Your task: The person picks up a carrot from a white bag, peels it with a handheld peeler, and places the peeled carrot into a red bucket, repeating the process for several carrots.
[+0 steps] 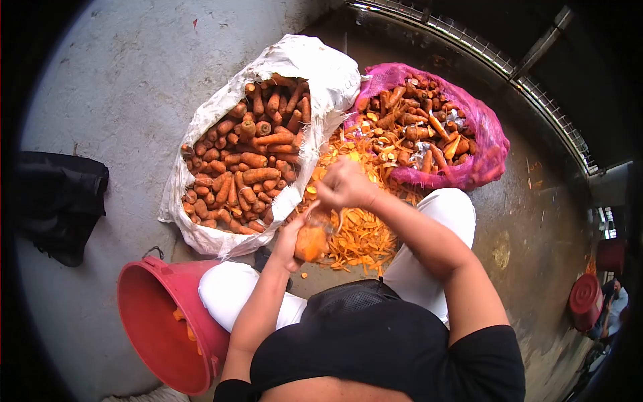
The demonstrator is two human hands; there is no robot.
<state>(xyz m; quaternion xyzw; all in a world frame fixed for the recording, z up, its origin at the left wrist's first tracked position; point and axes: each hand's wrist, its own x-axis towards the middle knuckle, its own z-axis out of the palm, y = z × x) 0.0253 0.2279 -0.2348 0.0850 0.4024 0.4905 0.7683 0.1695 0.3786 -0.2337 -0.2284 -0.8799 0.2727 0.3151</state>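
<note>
My left hand (288, 246) is wrapped round a peeled orange carrot (310, 244), whose broad end faces me. Just above and to the right, my right hand (345, 184) is closed in a fist; a thin curved tool, blurred, shows below its fingers near the carrot. Both hands are over a heap of orange peelings (365, 234) on the floor. Behind my left hand stands an open white sack (311, 63) full of unpeeled carrots (258, 159). At the upper right a pink mesh sack (492, 144) holds more carrots and scraps.
A red bucket (144, 321) with a few peeled pieces inside leans by my left knee. Black cloth (63, 201) lies at the far left. At the far right are another red container (586, 301) and a person (613, 311). A metal grate (462, 40) runs along the floor behind.
</note>
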